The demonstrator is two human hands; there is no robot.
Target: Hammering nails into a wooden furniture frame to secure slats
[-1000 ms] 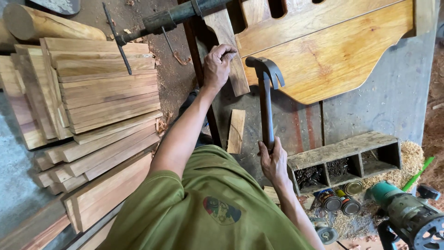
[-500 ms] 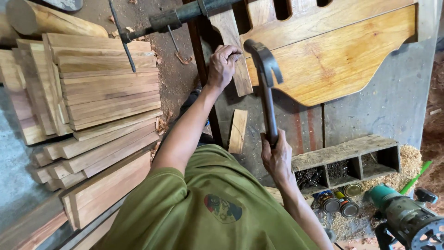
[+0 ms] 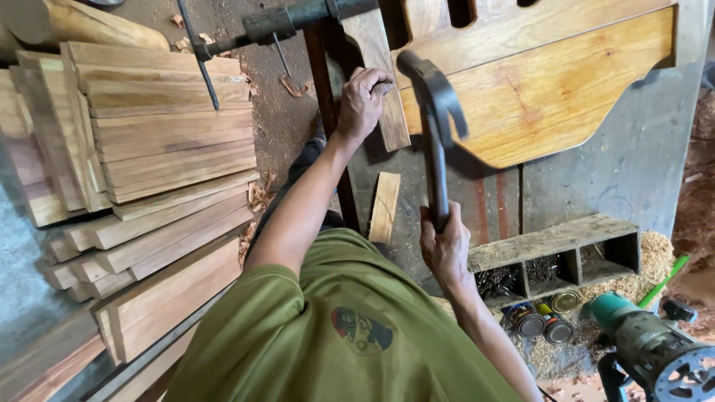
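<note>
A dark steel claw hammer with a long dark handle (image 3: 436, 126) is standing raised and nearly upright in the middle of the view, its head hanging just in front of a narrow upright strip of pale wood (image 3: 383, 82). The right hand (image 3: 445, 246) is wrapping fully closed around the low end of the handle, probably for a longer swing, with the wrist cocked and the forearm running down towards the right. The left hand (image 3: 363, 100) is reaching forward on a straight arm, its fingers curling shut over the strip's edge, seemingly steadying it against the wide curved panel of orange-brown wood (image 3: 551, 89); whether it is pinching a nail there is hard to tell. A black metal bar clamp (image 3: 283, 22) is crossing above. Stacked pale planks (image 3: 149, 149) are lying to the left, and a compartmented wooden box of nails (image 3: 555, 257) and a green power tool (image 3: 648, 346) are sitting lower right.
</note>
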